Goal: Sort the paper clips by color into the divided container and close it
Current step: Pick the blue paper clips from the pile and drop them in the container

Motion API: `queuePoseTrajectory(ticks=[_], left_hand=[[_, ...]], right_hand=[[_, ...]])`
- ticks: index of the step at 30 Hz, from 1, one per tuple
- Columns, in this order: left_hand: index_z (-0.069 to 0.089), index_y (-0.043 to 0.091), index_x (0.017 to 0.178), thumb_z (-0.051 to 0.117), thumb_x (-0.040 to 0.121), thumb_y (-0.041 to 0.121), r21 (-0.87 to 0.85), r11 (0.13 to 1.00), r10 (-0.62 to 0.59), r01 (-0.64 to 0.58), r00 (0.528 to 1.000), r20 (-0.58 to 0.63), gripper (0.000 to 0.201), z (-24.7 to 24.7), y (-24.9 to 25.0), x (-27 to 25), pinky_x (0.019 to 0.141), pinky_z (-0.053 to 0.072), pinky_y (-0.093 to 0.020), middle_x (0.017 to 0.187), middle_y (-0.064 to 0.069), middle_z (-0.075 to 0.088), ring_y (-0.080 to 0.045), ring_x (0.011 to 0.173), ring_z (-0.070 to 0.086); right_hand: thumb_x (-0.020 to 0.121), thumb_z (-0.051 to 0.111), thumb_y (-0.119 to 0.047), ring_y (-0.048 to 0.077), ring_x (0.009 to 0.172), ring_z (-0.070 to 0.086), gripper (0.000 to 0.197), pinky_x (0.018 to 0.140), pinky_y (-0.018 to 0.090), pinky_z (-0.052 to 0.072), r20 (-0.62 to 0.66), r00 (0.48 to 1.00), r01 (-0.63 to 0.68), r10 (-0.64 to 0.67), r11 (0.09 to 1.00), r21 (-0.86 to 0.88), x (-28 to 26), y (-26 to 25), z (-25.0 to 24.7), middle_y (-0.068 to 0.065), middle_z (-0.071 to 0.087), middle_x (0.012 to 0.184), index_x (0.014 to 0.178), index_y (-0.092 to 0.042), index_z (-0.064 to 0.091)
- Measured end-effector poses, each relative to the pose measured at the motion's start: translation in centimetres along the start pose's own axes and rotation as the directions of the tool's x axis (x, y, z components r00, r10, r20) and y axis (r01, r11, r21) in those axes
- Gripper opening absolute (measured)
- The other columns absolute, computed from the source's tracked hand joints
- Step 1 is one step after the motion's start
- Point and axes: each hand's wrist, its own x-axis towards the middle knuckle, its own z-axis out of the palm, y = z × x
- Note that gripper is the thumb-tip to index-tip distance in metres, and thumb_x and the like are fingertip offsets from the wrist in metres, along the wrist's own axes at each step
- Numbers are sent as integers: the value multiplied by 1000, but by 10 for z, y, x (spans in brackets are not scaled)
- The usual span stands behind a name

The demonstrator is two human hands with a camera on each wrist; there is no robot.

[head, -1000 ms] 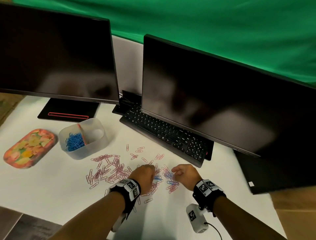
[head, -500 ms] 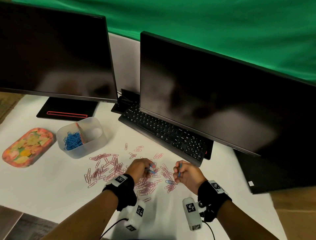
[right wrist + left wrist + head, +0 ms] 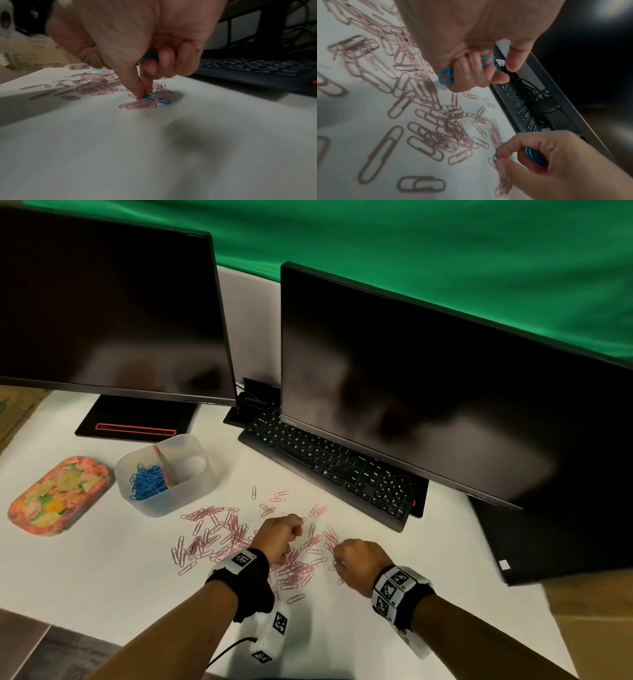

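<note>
Pink paper clips [image 3: 219, 534] lie scattered on the white desk between my hands. The clear divided container [image 3: 164, 474] stands at the left, with blue clips [image 3: 147, 482] in its left compartment. My left hand [image 3: 279, 537] is curled over the pile and grips blue clips [image 3: 446, 76] in its fist. My right hand [image 3: 356, 563] holds blue clips [image 3: 149, 56] under its curled fingers, while thumb and forefinger pinch another blue clip [image 3: 150, 98] lying on the desk among pink ones.
The flowered lid [image 3: 60, 494] lies left of the container. A black keyboard [image 3: 329, 467] runs behind the clips, under the right monitor [image 3: 428, 392]. The left monitor [image 3: 102, 302] stands on its base [image 3: 135, 424] behind the container.
Both hands have come back down onto the pile. The right hand, which held a blue clip up, now pinches one on the desk. No loose blue clips show in the head view.
</note>
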Motion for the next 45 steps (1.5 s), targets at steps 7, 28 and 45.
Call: queuePoseTrajectory(ticks=[7,28,45], left_hand=[[53,15,63,54,85,31,57,998,22,-20,999,-30,27,-6,-4,-3,52,26,-22,62,2,43,-14,48,31],[60,12,80,51,94,36,-359,929,-84,89,996,27,29,-43,3,-13,48,32,-25,64,-2,51,-16,49,43],[52,9,117,50,93,39,-635,756,-161,-159,895,-415,38,-239,71,-35,68,50,-38,109,-14,53,-27,83,58]], right_hand=[[84,51,-15,33,99,62,21,75,31,47,108,994,-1,9,998,-66,16,-13,-11,12,63,111,102,-9,59],[85,60,-3,10,45,36,21,42,20,26,137,989,-145,50,262,954,34,-30,-57,9,64,72,67,-14,60],[88,58,-9,24,60,67,13,47,30,57,181,983,-171,-6,303,937,189,-282,-122,17,63,93,100,-5,54]])
